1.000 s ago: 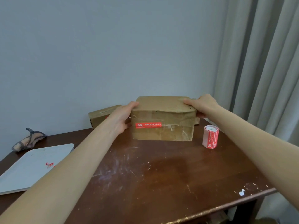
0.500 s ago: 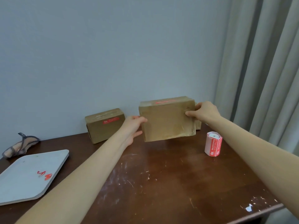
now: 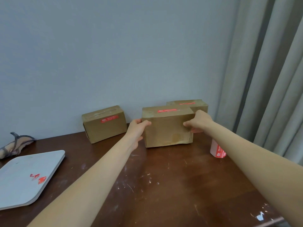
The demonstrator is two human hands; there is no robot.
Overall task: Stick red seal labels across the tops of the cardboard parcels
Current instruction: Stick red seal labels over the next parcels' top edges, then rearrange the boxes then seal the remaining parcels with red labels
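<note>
A brown cardboard parcel stands on the far part of the wooden table, a red seal label across its top. My left hand grips its left side and my right hand grips its right side, fingers curled on the front face. Behind it at the right stands a second parcel with a red label on top. A third parcel stands at the left by the wall, its red label on the front face. The roll of red labels stands at the right, partly hidden by my right forearm.
A white tray with red label scraps lies at the table's left. A cloth item lies at the far left by the wall. Grey curtains hang at the right. White paint marks dot the table's near right edge.
The parcel held in both hands has been turned so its red label went from the front face to the top, and it moved back towards the wall and down onto the table.
</note>
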